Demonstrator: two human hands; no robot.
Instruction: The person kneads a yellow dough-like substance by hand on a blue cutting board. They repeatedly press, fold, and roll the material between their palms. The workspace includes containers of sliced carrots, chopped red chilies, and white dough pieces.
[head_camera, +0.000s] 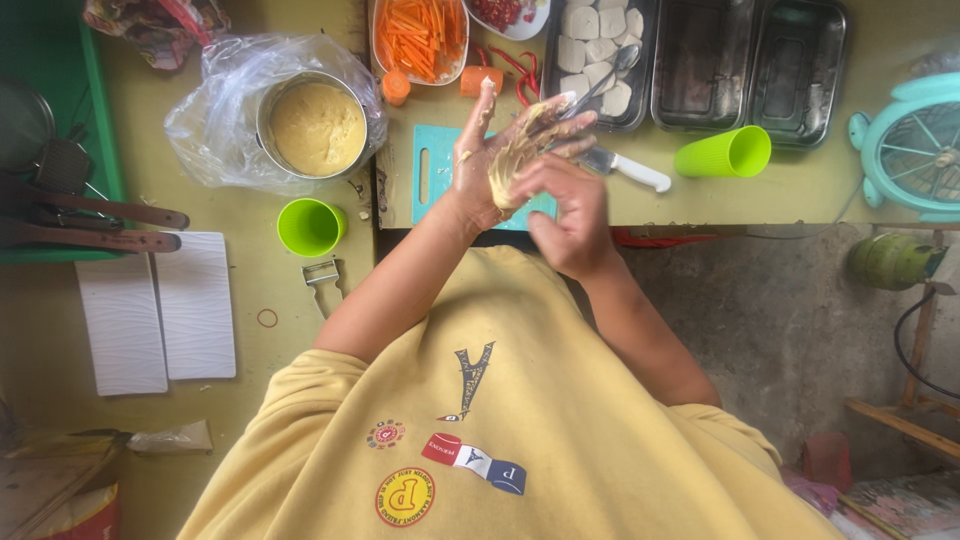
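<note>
My left hand (497, 160) is held palm up above a teal cutting board (430, 172), fingers spread and smeared with a lump of yellow paste (510, 170) that lies in the palm. My right hand (567, 222) is curled beside it, its fingertips pressing on the paste. Just beyond the fingers a metal spoon (605, 78) rests in a metal tray of white pieces (598, 52). Whether a finger touches the spoon I cannot tell.
A metal bowl of yellow paste (315, 127) sits in a plastic bag at the left, near a green cup (310, 226) and a peeler (322, 274). Also here: white-handled knife (632, 171), tipped green cup (724, 153), carrot strips (420, 35), empty trays (752, 62), teal fan (915, 145).
</note>
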